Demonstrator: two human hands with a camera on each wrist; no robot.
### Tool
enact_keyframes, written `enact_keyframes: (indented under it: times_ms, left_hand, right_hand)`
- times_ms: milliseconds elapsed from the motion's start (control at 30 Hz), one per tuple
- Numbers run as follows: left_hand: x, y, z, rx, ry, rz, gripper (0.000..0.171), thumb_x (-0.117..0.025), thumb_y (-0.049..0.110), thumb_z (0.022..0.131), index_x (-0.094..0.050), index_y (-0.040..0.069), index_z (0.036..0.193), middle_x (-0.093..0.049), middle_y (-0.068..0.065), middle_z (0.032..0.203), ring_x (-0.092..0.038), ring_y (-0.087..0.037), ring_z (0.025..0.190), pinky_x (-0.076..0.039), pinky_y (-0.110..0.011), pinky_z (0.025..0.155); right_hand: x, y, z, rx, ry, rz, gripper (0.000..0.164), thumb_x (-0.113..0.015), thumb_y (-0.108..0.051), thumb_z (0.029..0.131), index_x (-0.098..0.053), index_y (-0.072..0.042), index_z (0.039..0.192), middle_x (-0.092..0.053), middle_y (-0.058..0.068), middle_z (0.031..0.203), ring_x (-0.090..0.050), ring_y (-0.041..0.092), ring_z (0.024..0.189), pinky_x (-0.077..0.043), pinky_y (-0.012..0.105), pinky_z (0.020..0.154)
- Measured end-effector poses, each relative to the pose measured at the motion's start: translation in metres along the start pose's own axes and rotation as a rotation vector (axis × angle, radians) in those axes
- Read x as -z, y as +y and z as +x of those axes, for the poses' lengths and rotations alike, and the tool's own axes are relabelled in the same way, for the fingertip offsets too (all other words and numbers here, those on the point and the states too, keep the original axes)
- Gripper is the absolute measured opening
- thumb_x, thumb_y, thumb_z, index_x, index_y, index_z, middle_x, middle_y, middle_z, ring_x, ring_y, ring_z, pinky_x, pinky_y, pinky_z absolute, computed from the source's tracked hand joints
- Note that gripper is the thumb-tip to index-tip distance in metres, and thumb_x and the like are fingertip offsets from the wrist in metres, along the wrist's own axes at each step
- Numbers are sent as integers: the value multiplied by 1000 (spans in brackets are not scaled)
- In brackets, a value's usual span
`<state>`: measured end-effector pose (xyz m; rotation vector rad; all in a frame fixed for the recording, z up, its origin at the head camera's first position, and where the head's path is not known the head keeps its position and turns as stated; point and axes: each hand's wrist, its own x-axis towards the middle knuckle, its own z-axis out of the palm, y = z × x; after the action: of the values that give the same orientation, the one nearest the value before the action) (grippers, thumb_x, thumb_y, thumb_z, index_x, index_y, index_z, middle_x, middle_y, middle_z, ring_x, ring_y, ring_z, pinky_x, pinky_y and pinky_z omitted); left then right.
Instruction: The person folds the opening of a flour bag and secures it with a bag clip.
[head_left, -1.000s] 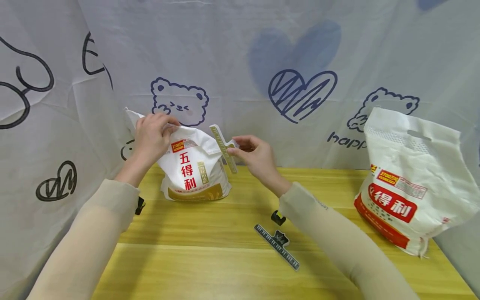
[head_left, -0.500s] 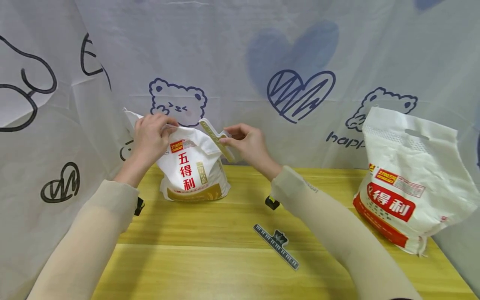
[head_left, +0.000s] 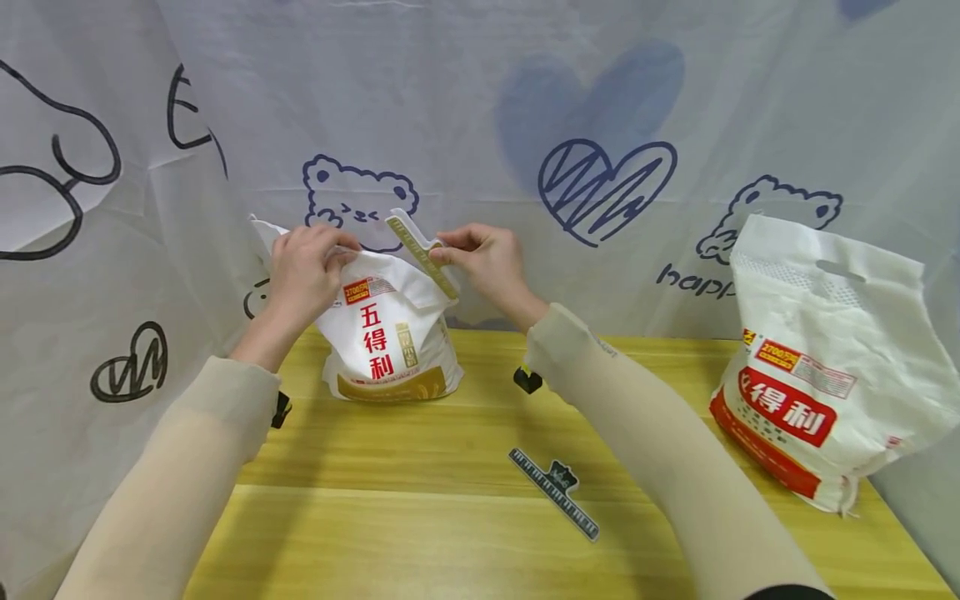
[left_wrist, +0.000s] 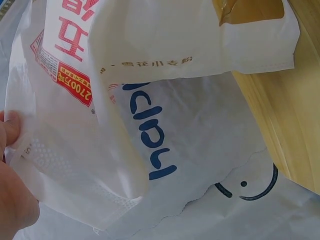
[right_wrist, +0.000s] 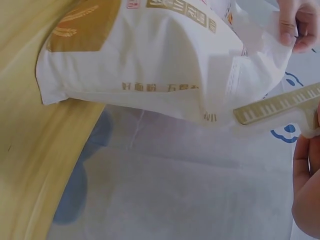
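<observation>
One white-and-gold bag [head_left: 386, 346] stands at the rear left of the bench [head_left: 360, 533]. We see the left grip [head_left: 306, 271] holding its top, presumably to steady the limp upper part. The right grip [head_left: 491, 262] pinches a gold clip [head_left: 417, 250] near its middle, probably for control of the long bar, beside the bag's upper right edge; contact we cannot confirm. Nearer us lies a dark clip [head_left: 553, 493]; far right stands a white-and-red bag [head_left: 810, 375].

Behind the yellowish wooden table [head_left: 397, 525], which has a fine grain, there hangs a pale grey cloth [head_left: 450, 92] with soft wrinkles, printed with blue hearts [head_left: 588, 108] and outlined bears [head_left: 362, 204], and similar cloth [head_left: 56, 325] covers the left side.
</observation>
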<state>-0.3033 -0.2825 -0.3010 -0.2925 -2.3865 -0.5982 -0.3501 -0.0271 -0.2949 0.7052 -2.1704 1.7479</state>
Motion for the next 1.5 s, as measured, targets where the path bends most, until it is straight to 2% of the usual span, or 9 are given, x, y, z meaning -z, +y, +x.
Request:
enact_keyframes:
  times_ms: [333,567,1033,1267,1500]
  left_hand:
    - [0,0,1,7,8,-1,11,-66,7,101,-74,5,108,-71,-15,114,-56,-37,114,-31,-58,115]
    - [0,0,1,8,26,1,11,-67,8,101,-75,6,109,-71,-15,114,-57,-37,114,-30,-58,115]
    - [-1,-2,3,7,41,5,14,-69,11,100,-74,5,112,-72,-15,114,-58,-37,113,-33,-57,113]
    - [-1,-2,3,-1,66,-2,14,-69,9,100,-72,3,113,-68,-17,113,-58,-38,113,-35,-57,112]
    - [-2,-6,2,-34,86,-12,11,-67,7,101,-71,2,109,-67,-16,109,-60,-38,109,-37,-57,110]
  right_hand:
    - [-9,-3,14,-18,-23,-8,22,-88,-11,81,-79,-2,99,-79,10,95,-75,18,80,-59,25,72]
    - [-18,-4,15,-35,-58,-3,20,-87,-8,81,-79,-1,97,-79,11,94,-75,18,77,-62,30,76]
    - [-30,3,14,-14,-123,-130,13,-87,-9,82,-79,-2,90,-80,10,99,-75,15,76,-63,33,75]
    - [-33,4,15,-22,-160,-169,14,-87,-9,83,-80,-3,94,-79,9,96,-73,14,76,-60,23,69]
    - [-34,7,16,-6,-206,-252,16,-88,-11,81,-81,-6,95,-80,7,94,-72,11,74,-59,21,67]
